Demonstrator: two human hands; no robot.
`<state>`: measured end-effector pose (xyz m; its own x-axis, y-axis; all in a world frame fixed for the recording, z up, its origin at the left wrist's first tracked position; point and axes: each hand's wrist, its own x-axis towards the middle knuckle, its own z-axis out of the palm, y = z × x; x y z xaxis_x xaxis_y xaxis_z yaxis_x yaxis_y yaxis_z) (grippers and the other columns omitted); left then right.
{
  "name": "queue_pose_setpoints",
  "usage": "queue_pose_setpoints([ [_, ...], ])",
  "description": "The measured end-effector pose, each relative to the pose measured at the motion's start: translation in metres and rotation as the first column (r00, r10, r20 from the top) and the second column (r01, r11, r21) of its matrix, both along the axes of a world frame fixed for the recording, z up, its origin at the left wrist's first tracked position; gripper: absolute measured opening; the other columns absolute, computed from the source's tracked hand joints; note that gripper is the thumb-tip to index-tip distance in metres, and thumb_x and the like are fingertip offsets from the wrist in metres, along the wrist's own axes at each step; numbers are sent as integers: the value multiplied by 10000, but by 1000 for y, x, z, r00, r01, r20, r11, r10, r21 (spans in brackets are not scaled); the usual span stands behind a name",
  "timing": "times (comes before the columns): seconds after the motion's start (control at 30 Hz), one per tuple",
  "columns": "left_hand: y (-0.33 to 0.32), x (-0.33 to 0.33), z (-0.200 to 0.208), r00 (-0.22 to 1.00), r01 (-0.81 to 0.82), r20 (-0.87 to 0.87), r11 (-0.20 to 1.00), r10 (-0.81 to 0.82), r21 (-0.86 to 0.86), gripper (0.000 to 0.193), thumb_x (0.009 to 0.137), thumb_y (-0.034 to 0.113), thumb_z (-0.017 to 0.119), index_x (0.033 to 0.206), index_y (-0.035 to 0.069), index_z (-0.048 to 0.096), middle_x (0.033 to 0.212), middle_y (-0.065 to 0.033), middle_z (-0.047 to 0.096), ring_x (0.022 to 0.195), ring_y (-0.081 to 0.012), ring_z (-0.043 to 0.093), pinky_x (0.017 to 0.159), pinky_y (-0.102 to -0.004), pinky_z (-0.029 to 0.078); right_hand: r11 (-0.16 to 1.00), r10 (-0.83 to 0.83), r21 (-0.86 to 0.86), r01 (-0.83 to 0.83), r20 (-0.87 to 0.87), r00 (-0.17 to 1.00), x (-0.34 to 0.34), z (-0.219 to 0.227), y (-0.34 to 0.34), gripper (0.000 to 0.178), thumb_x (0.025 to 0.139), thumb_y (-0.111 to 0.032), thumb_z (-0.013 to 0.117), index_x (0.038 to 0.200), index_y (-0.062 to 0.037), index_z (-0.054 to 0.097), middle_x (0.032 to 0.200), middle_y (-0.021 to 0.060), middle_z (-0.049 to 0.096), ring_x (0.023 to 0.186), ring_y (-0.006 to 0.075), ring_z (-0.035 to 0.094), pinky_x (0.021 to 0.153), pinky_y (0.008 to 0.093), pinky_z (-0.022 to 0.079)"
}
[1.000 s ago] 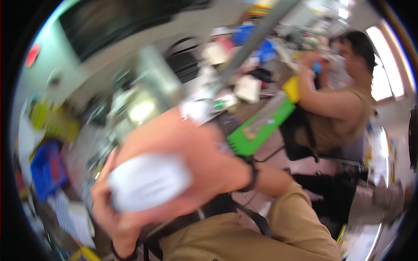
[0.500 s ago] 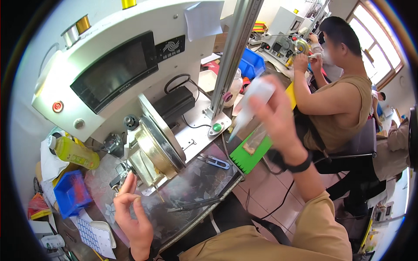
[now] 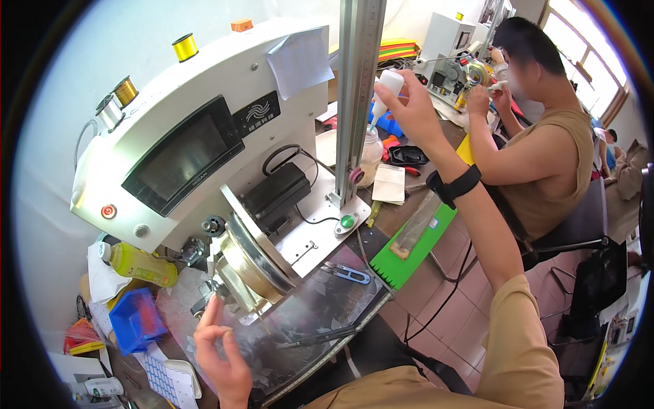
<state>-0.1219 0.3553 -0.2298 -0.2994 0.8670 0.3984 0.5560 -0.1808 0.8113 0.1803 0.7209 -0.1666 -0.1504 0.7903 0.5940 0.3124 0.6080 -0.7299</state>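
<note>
My right hand [image 3: 415, 112] is raised over the far side of the bench, its fingers closed around a white squeeze bottle [image 3: 391, 84]. The bottle is tilted with its narrow nozzle pointing down, close above the mouth of a cloudy jar [image 3: 370, 158]; whether nozzle and jar touch, I cannot tell. My left hand [image 3: 223, 361] is held low in front of the machine's round metal drum [image 3: 251, 262]. Its fingers point up near a small metal fitting [image 3: 210, 290], thumb apart from them, and no held thing shows there.
The white machine [image 3: 170, 129] carries a dark screen and a metal upright [image 3: 357, 102]. Blue thread snips [image 3: 347, 273] lie on the bench beside a green board [image 3: 415, 255]. At left are a yellow-green bottle [image 3: 144, 264] and a blue bin [image 3: 136, 322]. A co-worker [image 3: 545, 129] sits at right.
My right hand has carried the squeeze bottle farther away and up, to above the jar. My left hand keeps about the same place by the machine. The head view has shifted a little.
</note>
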Motion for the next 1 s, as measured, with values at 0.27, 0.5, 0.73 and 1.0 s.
queue_pose_setpoints([
  [0.27,0,1,2,999,-40,15,999,40,5,16,967,1,470,969,-12,479,1395,-320,505,1324,-418,507,1119,-475,390,999,-18,35,18,12,1000,7,-23,-32,389,1008,-311,579,1289,-46,533,1035,135,667,922,167,631,812,313,498],
  [0.5,8,-6,-4,996,74,45,996,-76,45,54,996,18,470,1048,5,477,1454,-311,456,1348,-390,486,1130,-462,352,740,629,-424,-522,711,315,-19,-30,-198,579,791,-147,745,1342,-149,567,858,62,590,828,243,600,762,361,438],
  [0.73,6,-8,-4,997,67,20,995,-68,70,72,992,11,502,1062,11,488,1421,-303,501,1318,-367,526,1096,-427,393,680,428,-305,-667,903,24,-47,-90,-266,742,826,-230,710,1508,-307,430,862,17,492,800,189,541,702,363,367],
  [1.0,2,-9,-7,996,75,44,994,-79,82,71,993,19,508,1060,0,491,1412,-312,506,1301,-364,545,1060,-411,434,824,438,-187,-536,809,391,-80,-110,-282,309,839,-342,724,1035,-143,593,894,50,511,859,237,515,728,407,356],
])
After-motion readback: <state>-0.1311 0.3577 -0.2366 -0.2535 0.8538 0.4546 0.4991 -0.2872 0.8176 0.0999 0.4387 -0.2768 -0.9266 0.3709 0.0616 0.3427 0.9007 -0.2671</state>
